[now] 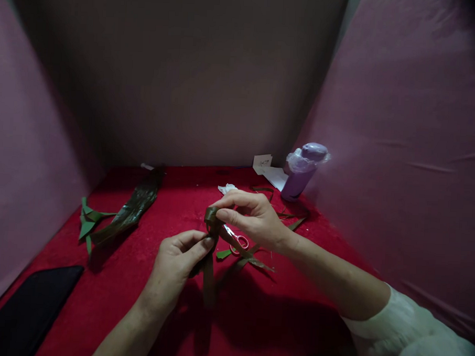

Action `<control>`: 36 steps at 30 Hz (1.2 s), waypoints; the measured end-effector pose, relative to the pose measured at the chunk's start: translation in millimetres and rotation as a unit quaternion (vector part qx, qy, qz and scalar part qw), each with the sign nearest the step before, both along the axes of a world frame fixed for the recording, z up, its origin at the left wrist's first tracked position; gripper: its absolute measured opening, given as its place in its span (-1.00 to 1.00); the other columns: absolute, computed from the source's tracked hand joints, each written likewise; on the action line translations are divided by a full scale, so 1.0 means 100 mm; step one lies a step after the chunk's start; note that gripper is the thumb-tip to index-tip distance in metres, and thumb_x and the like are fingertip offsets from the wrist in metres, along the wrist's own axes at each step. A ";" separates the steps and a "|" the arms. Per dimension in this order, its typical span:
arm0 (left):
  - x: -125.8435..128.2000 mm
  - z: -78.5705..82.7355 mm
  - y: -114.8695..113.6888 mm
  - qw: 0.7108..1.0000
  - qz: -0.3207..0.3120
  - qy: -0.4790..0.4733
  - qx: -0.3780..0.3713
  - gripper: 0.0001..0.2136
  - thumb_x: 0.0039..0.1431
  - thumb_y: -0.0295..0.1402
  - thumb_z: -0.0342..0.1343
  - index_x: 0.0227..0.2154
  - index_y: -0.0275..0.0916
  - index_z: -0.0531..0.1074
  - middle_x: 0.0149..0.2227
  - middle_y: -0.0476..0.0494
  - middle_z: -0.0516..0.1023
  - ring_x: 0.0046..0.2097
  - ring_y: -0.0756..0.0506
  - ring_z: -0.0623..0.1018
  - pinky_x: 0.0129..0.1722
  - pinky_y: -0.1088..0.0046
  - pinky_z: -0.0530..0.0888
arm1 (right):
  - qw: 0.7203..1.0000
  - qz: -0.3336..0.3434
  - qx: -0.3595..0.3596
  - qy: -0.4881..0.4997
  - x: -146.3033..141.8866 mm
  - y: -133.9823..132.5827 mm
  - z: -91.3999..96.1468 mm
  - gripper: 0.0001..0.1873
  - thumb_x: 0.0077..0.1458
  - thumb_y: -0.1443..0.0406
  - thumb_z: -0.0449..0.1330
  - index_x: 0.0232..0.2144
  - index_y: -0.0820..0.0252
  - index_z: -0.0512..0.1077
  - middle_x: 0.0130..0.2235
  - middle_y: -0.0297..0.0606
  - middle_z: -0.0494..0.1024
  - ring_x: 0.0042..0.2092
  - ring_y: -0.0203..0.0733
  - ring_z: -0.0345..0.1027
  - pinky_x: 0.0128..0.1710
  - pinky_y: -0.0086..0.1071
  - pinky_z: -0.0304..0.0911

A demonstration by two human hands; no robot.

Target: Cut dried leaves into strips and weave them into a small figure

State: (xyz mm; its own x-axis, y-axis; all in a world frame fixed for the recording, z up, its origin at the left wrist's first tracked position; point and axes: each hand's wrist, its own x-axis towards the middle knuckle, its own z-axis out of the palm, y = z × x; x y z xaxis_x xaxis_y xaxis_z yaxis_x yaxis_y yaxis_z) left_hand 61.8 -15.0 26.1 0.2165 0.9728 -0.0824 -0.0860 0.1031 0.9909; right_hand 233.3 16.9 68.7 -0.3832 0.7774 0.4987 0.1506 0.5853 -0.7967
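Scissors (pixel 240 243) lie on red cloth (pixel 181 196), handles turned roughly toward the person, perhaps for easy picking up. Just left of the scissors and held up nearer the camera, a dark green leaf strip (pixel 210 216) is bent into a loop. Left hand (pixel 182 255) pinches it below the loop between thumb and curled fingers, probably to steady the hanging tails. Right hand (pixel 255 218) pinches the loop's side between thumb and fingertips, likely to stop it uncurling (leaf tends to straighten). Neither hand is spread. Well to the left of the scissors lie a wide leaf (pixel 136 202) and green scraps (pixel 88 224), perhaps set aside for elbow room; beyond the scissors, to the right, is a purple container (pixel 298 184).
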 end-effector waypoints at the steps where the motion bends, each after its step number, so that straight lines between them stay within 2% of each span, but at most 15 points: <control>1: 0.00 0.00 0.00 1.000 0.001 0.000 0.001 -0.79 -0.02 -0.21 0.19 -0.53 -0.27 0.47 -0.68 0.11 0.21 -0.61 0.12 0.14 -0.63 0.60 0.08 | 0.999 0.011 -0.028 0.025 -0.02 0.00 -0.01 -0.84 0.08 0.26 0.16 -0.29 0.19 0.47 -0.34 -0.27 0.51 -0.29 -0.28 0.39 -0.28 -0.35 0.31; 3: 0.00 -0.01 0.01 1.000 0.005 -0.008 -0.006 -0.80 -0.03 -0.21 0.20 -0.53 -0.26 0.47 -0.69 0.11 0.20 -0.62 0.13 0.13 -0.64 0.60 0.06 | 0.997 0.010 -0.042 0.068 -0.05 -0.01 -0.04 -0.83 0.04 0.25 0.20 -0.28 0.18 0.44 -0.35 -0.30 0.50 -0.32 -0.30 0.39 -0.32 -0.38 0.32; 5: 0.00 -0.03 0.03 1.000 0.010 -0.020 -0.018 -0.82 -0.04 -0.23 0.21 -0.52 -0.26 0.47 -0.69 0.11 0.21 -0.62 0.12 0.13 -0.64 0.60 0.05 | 0.997 -0.017 0.005 0.080 -0.06 -0.02 -0.07 -0.86 0.02 0.30 0.22 -0.29 0.18 0.43 -0.36 -0.33 0.48 -0.33 -0.32 0.37 -0.33 -0.40 0.31; 10: -0.01 -0.06 0.04 0.999 0.013 -0.037 -0.020 -0.85 -0.05 -0.26 0.22 -0.50 -0.26 0.48 -0.64 0.09 0.25 -0.58 0.11 0.17 -0.61 0.61 0.09 | 0.978 -0.060 0.199 -0.014 -0.02 -0.04 -0.11 -0.84 0.07 0.41 0.17 -0.25 0.17 0.44 -0.31 -0.26 0.49 -0.27 -0.29 0.35 -0.25 -0.35 0.31; 12: -0.01 -0.05 0.03 0.999 0.013 -0.033 -0.018 -0.83 -0.04 -0.25 0.21 -0.52 -0.26 0.47 -0.65 0.09 0.25 -0.59 0.12 0.16 -0.63 0.61 0.08 | 0.970 -0.059 0.232 -0.049 0.00 -0.04 -0.11 -0.82 0.08 0.42 0.15 -0.23 0.18 0.44 -0.24 -0.20 0.46 -0.23 -0.27 0.35 -0.24 -0.35 0.32; 14: -0.01 -0.03 0.02 1.000 0.013 -0.023 -0.014 -0.81 -0.04 -0.23 0.21 -0.53 -0.27 0.47 -0.67 0.09 0.23 -0.61 0.12 0.14 -0.64 0.61 0.06 | 0.969 -0.050 0.233 -0.065 0.01 -0.05 -0.11 -0.83 0.08 0.40 0.15 -0.24 0.18 0.45 -0.20 -0.18 0.42 -0.23 -0.28 0.34 -0.27 -0.37 0.32; 20: 0.00 -0.01 0.03 0.999 0.007 -0.036 0.033 -0.83 -0.02 -0.25 0.20 -0.41 -0.25 0.52 -0.54 0.01 0.37 -0.50 0.08 0.26 -0.52 0.61 0.21 | 0.985 -0.043 0.164 -0.043 -0.04 -0.08 -0.09 -0.93 0.12 0.34 0.12 -0.36 0.22 0.40 -0.32 -0.24 0.41 -0.29 -0.30 0.31 -0.29 -0.38 0.29; 26: -0.01 -0.04 0.04 0.998 0.004 -0.041 0.037 -0.83 0.00 -0.25 0.19 -0.37 -0.22 0.52 -0.51 0.02 0.40 -0.47 0.07 0.29 -0.47 0.59 0.25 | 0.990 -0.125 0.055 -0.039 -0.13 -0.15 -0.14 -0.84 0.05 0.26 0.19 -0.33 0.19 0.30 -0.34 -0.31 0.41 -0.32 -0.32 0.27 -0.36 -0.42 0.21; 29: -0.01 -0.05 0.04 0.999 0.019 -0.032 0.039 -0.83 -0.02 -0.24 0.20 -0.40 -0.23 0.52 -0.54 0.04 0.39 -0.49 0.08 0.28 -0.49 0.60 0.24 | 0.990 -0.128 0.017 -0.059 -0.14 -0.15 -0.15 -0.88 0.07 0.24 0.16 -0.41 0.18 0.34 -0.40 -0.35 0.41 -0.35 -0.33 0.25 -0.32 -0.40 0.19; 32: 0.00 -0.06 0.05 0.999 0.021 -0.030 0.032 -0.81 -0.05 -0.24 0.23 -0.40 -0.24 0.52 -0.56 0.04 0.39 -0.51 0.08 0.28 -0.52 0.60 0.24 | 0.991 -0.125 -0.011 -0.039 -0.15 -0.12 -0.14 -0.89 0.02 0.28 0.20 -0.47 0.18 0.34 -0.34 -0.34 0.42 -0.26 -0.30 0.27 -0.23 -0.37 0.19; 36: 0.00 -0.05 0.04 0.999 0.019 -0.042 0.028 -0.80 -0.08 -0.25 0.25 -0.40 -0.25 0.52 -0.59 0.05 0.38 -0.54 0.09 0.26 -0.57 0.62 0.21 | 0.988 -0.088 -0.122 0.034 -0.18 -0.09 -0.14 -0.81 -0.06 0.30 0.26 -0.36 0.19 0.33 -0.24 -0.28 0.42 -0.17 -0.26 0.31 -0.10 -0.30 0.21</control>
State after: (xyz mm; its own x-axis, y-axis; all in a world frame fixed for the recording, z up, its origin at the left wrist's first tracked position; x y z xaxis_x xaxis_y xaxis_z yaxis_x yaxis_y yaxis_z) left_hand 61.8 -10.6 21.2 0.1831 0.9830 -0.0104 -0.1727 0.0426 0.9840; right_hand 215.1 8.0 54.7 -0.2032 0.9293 0.3085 0.1751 0.3445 -0.9223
